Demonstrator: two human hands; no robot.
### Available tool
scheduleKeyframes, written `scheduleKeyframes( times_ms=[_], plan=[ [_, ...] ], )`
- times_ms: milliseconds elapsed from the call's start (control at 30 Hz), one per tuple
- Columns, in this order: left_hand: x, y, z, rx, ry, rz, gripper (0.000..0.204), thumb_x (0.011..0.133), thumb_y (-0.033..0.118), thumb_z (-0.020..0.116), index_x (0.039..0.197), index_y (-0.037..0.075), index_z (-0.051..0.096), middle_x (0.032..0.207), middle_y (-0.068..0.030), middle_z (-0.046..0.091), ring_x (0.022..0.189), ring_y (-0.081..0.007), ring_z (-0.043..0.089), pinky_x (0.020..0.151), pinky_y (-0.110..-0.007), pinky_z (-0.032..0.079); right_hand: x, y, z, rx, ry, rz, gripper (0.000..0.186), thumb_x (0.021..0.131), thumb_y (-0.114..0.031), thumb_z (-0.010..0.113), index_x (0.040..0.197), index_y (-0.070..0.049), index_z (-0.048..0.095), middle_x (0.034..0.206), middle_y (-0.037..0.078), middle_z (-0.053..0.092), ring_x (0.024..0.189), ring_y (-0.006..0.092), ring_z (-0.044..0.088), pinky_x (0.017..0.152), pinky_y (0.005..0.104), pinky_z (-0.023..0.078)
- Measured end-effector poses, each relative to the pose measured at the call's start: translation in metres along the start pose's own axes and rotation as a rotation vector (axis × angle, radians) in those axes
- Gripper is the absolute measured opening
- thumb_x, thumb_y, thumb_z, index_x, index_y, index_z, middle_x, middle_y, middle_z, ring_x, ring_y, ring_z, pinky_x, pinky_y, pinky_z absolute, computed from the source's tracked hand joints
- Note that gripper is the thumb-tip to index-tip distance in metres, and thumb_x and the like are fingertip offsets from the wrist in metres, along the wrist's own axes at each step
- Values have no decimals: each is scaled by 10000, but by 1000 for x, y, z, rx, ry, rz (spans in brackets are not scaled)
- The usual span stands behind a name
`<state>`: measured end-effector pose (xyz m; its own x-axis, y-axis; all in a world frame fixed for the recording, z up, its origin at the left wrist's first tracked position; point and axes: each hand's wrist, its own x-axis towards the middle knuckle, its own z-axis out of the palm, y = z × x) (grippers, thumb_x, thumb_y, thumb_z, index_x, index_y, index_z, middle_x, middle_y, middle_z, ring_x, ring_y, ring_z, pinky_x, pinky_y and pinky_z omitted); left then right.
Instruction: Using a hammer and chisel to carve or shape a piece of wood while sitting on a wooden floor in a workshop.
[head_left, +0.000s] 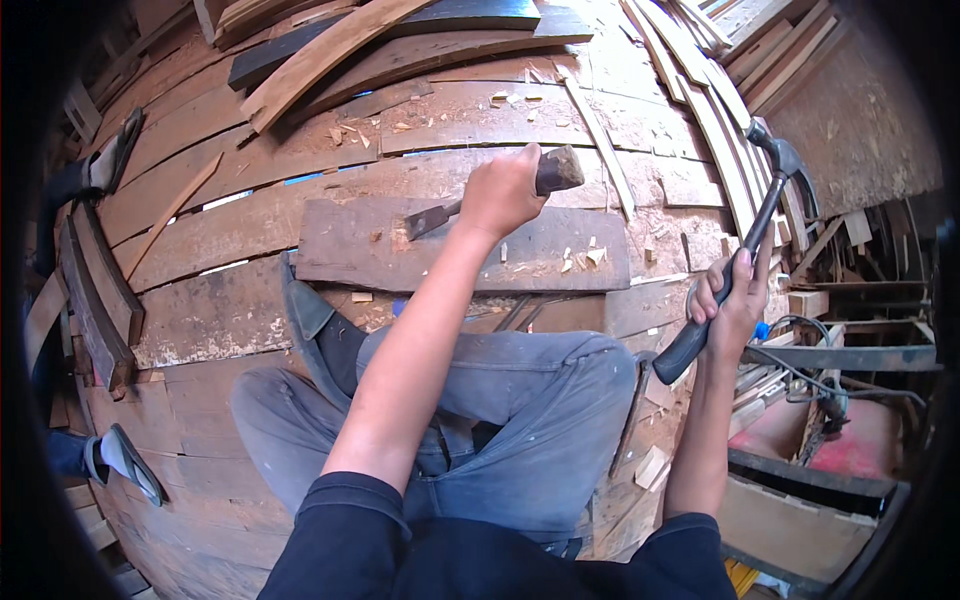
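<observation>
My left hand [503,192] is closed round the handle of a wide-bladed chisel [429,220]. The chisel's blade rests tilted at a small pale cut near the left end of a dark wooden board [345,245]. Raised off to the right, my right hand [735,293] grips a claw hammer [768,200] by its black handle. The hammer's head points up and away, well apart from the chisel. Wood chips [590,256] lie on the board's right half. The board lies across the floor in front of my crossed legs, with one foot against its left end.
Planks and beams [400,60] are piled at the far side. Long thin strips [715,120] lie at the far right. Beside my right arm are a cable and a red object [860,437]. At the left are curved timbers [95,290] and another person's feet [130,465].
</observation>
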<state>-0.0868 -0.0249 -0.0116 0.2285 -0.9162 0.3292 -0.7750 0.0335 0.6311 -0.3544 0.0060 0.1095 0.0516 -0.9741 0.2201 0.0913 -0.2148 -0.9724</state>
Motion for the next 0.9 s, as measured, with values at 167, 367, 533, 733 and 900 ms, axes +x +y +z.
scheduleKeyframes(
  times_ms=[167, 367, 533, 733, 900],
  plan=[
    [-1, 1, 8, 9, 5, 30, 331, 764, 179, 720, 1035, 29, 601, 817, -232, 682, 804, -429, 674, 717, -516, 550, -8, -8, -4, -468, -491, 432, 585, 1063, -196, 468, 1598, -164, 233, 575, -34, 405, 393, 63, 384, 334, 226, 343],
    [-4, -4, 9, -16, 10, 31, 343, 770, 201, 731, 1043, 39, 601, 846, -236, 683, 830, -431, 669, 733, -525, 540, 8, -35, -4, -252, -146, 165, 588, 1070, -239, 474, 1596, -185, 217, 629, -32, 413, 403, 44, 370, 322, 212, 337],
    [-4, -2, 9, 20, -2, 36, 333, 774, 195, 726, 1036, 45, 586, 841, -232, 681, 829, -428, 669, 727, -527, 539, -14, -22, 19, -530, -190, 246, 600, 1077, -225, 449, 1608, -197, 171, 627, -23, 425, 411, 58, 376, 329, 223, 347],
    [-10, -1, 7, 47, -18, 105, 280, 759, 134, 708, 976, 18, 575, 797, -217, 688, 794, -395, 698, 684, -498, 565, -39, -37, -16, -317, -371, 454, 614, 1058, -138, 450, 1609, -199, 186, 585, -28, 389, 381, 54, 336, 321, 220, 308],
    [-11, -2, 10, 29, 13, 104, 284, 741, 116, 701, 981, 20, 586, 787, -205, 691, 773, -389, 701, 685, -492, 570, -28, -19, -9, -130, -51, 188, 582, 1082, -210, 432, 1605, -204, 177, 634, -32, 343, 384, 41, 300, 300, 200, 267]
  ],
)
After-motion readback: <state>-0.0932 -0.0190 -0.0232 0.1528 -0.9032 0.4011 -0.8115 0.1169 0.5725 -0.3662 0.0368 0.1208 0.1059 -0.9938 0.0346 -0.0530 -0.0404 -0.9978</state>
